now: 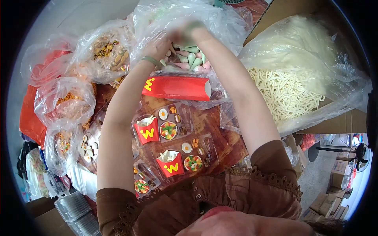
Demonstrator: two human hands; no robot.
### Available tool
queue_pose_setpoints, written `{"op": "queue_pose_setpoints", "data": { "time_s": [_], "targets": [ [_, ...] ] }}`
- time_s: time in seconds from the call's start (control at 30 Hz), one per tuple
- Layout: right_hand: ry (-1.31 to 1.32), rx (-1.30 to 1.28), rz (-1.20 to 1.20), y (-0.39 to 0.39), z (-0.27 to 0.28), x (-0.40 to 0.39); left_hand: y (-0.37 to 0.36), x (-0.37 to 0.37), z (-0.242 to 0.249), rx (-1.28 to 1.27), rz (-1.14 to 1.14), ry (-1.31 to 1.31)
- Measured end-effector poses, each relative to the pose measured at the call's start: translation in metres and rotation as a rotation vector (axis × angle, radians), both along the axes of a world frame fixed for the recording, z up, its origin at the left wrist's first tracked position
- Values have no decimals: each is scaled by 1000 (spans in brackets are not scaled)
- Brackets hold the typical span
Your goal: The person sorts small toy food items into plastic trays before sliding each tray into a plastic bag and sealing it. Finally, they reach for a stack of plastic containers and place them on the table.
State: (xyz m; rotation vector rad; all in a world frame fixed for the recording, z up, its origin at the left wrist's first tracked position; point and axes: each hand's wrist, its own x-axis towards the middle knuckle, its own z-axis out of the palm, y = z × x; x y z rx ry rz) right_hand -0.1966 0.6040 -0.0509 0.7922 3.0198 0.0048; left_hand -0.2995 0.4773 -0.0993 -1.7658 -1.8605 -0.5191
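Both arms reach forward to a clear plastic bag (145, 19) of green, pink and white cone-shaped pieces (191, 59). My left hand (158, 47), below a green wristband, is at the bag's left side. My right hand (193, 33) is over the bag's opening, close to my left one. Blur and plastic hide the fingers of both hands, so what they hold cannot be made out. Just below lies a large red carton with a yellow logo (177, 87). Nearer my body, clear trays (185, 128) carry small red fries boxes (147, 131), pizza pieces (168, 129) and egg pieces (163, 114).
At the right, an open cardboard box (346, 122) holds a bag of cream-coloured strands (283, 92). Bags of small coloured pieces (108, 51) line the left side. Stacked clear trays (75, 208) are at the lower left, and a black fan (359, 157) stands far right.
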Motion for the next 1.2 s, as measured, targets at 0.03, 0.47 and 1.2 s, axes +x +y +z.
{"op": "queue_pose_setpoints", "data": {
  "time_s": [0.03,0.47,1.2],
  "targets": [
    [52,-50,10,-1,0,0,-8,5,9,0,5,-1],
    [573,-299,81,-24,17,52,-34,27,35,125,-137,-157],
    [797,-671,182,-219,-20,238,5,28,-64,-28,-257,-990]
  ]
}}
